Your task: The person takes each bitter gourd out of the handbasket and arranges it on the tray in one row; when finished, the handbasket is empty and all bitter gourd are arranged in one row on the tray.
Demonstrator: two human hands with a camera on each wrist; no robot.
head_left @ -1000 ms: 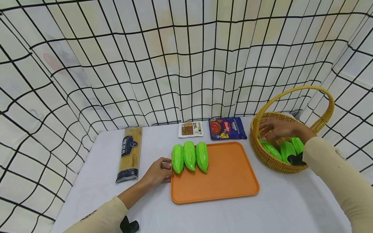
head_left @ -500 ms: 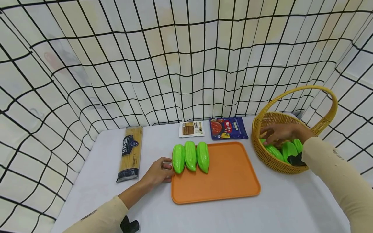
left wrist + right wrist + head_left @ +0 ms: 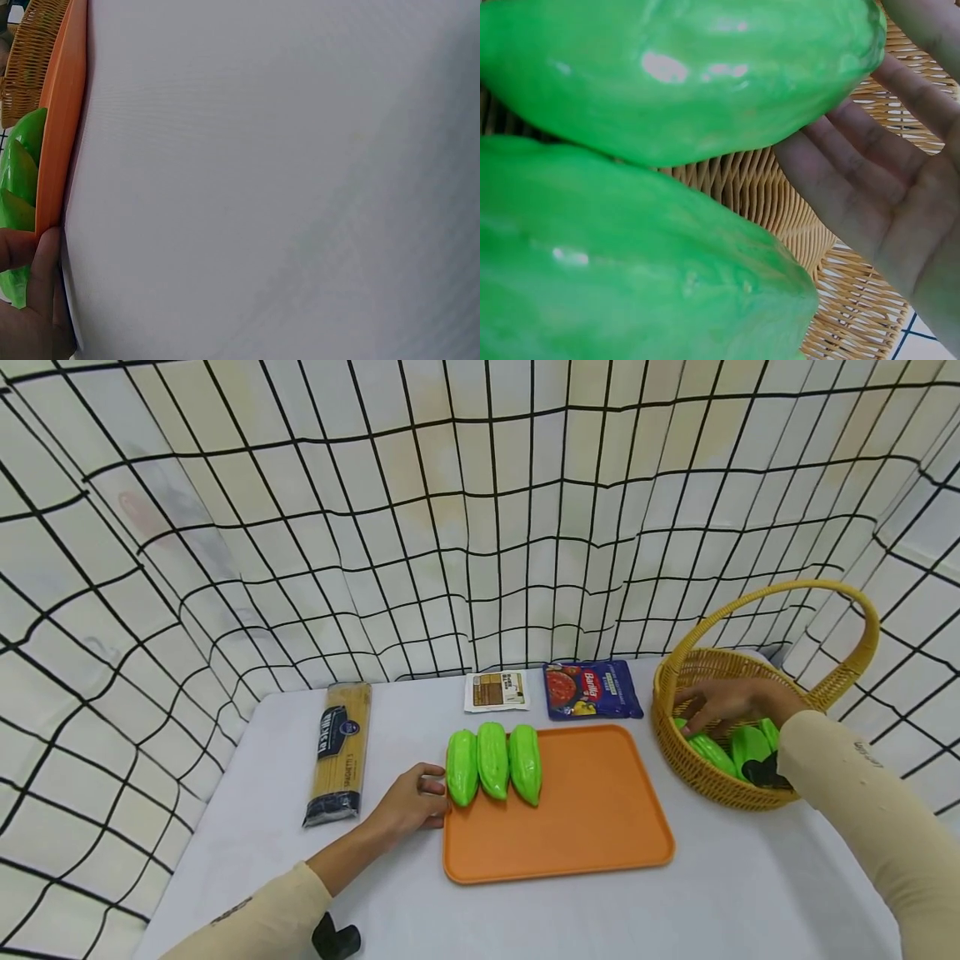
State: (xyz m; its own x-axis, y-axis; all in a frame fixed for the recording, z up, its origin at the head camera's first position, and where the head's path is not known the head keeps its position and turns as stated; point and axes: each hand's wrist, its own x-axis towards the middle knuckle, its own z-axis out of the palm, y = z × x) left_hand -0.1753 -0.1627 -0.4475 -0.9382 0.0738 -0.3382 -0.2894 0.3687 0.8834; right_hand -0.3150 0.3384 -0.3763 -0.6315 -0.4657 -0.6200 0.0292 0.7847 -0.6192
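In the basket (image 3: 701,781) at right lies a green fruit (image 3: 697,82) — glossy, probably slippery, stiff and light, best gripped round its middle. The right hand (image 3: 726,702), fingers spread, touches one end — the left hand (image 3: 408,802) pinches the tray (image 3: 592,810) at its left rim.

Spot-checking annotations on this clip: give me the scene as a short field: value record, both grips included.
tray: orange tray on a white-covered table
on tray: three green vegetables, side by side at its left end
basket: wicker basket, right of the tray, handle up
in basket: at least three similar vegetables
left grip: holds the tray's left edge
right grip: inside the basket, fingers at one vegetable's end, not closed round it
packets: spaghetti pack left of tray; small white packet and blue pouch behind it
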